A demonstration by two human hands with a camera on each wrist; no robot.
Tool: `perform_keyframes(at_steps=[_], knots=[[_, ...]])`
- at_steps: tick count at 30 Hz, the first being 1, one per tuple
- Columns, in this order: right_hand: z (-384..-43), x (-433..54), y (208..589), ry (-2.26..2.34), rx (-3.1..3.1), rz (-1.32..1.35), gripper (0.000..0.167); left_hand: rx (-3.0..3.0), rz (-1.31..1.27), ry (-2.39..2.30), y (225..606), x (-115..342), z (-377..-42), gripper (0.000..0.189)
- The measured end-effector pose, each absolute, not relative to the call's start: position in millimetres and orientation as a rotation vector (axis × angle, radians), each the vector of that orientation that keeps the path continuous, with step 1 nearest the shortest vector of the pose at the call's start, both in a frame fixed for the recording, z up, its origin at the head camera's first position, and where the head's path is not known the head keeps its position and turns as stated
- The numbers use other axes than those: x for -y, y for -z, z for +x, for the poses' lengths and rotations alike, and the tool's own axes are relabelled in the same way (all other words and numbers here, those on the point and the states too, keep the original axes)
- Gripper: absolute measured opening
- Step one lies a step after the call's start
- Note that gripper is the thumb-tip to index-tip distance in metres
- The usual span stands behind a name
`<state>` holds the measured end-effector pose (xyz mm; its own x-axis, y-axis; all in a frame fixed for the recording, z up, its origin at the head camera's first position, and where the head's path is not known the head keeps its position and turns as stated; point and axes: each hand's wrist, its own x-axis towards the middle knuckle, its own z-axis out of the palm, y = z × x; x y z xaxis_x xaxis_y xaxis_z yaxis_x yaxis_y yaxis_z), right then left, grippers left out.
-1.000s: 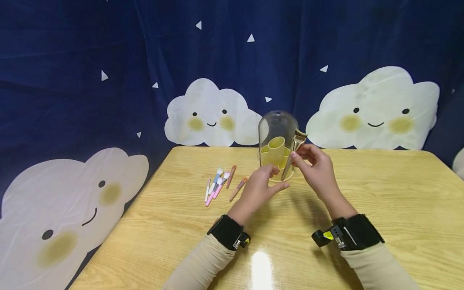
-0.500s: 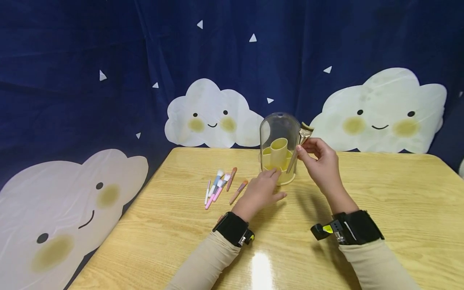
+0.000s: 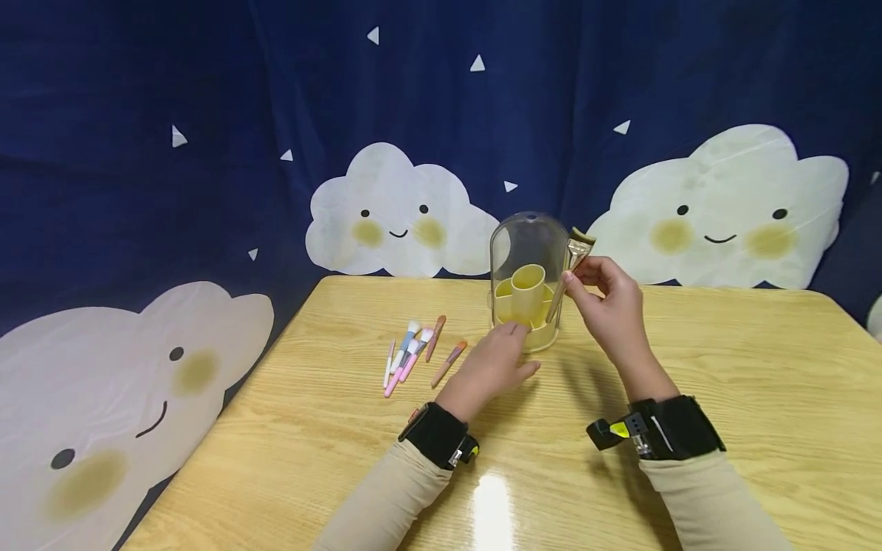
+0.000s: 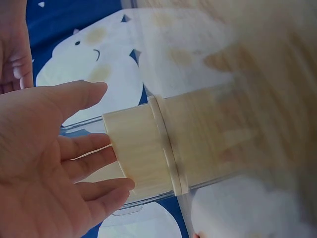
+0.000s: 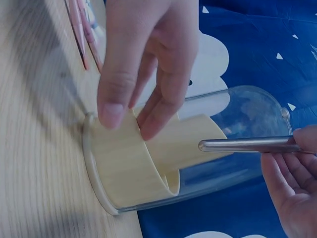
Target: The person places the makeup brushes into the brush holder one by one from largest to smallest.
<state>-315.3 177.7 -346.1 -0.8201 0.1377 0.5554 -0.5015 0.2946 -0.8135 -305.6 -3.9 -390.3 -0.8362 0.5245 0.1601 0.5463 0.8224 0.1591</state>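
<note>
A cream brush holder [image 3: 527,295] with a taller round cup and a clear domed cover behind it stands upright on the table. My right hand [image 3: 609,310] pinches a makeup brush [image 5: 247,144] by its metallic handle, bristles up, beside the holder's right side. In the right wrist view the handle's end is over the cups, apart from them. My left hand [image 3: 488,369] is at the holder's front. Its fingertips [image 4: 106,141] touch the front compartment's rim, fingers extended and thumb apart, gripping nothing.
Several makeup brushes [image 3: 408,360] with pink, white and blue handles lie left of the holder, with two brown ones [image 3: 450,363] near them. A dark blue curtain [image 3: 427,92] with clouds hangs behind the wooden table [image 3: 289,451].
My left hand has come down onto the front of the holder, its fingers closer together. The right hand has shifted slightly right with the brush, which now stands more upright.
</note>
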Motion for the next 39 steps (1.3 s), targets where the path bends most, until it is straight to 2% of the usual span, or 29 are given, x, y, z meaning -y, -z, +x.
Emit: perform_keyframes(at_steps=[10, 30, 39], knots=[[-314.6, -183.1, 344.1, -1.505, 2.069, 0.247, 0.028, 2.944, -0.877, 0.372, 388.9, 6.9, -304.9, 0.056], [-310.2, -172.6, 339.7, -1.525, 1.860, 0.364, 0.022, 2.925, -0.852, 0.271, 387.6, 4.3, -301.4, 0.049], [-308.1, -165.8, 336.3, -1.526, 1.789, 0.434, 0.026, 2.900, -0.860, 0.183, 388.0, 2.9, -301.5, 0.047]])
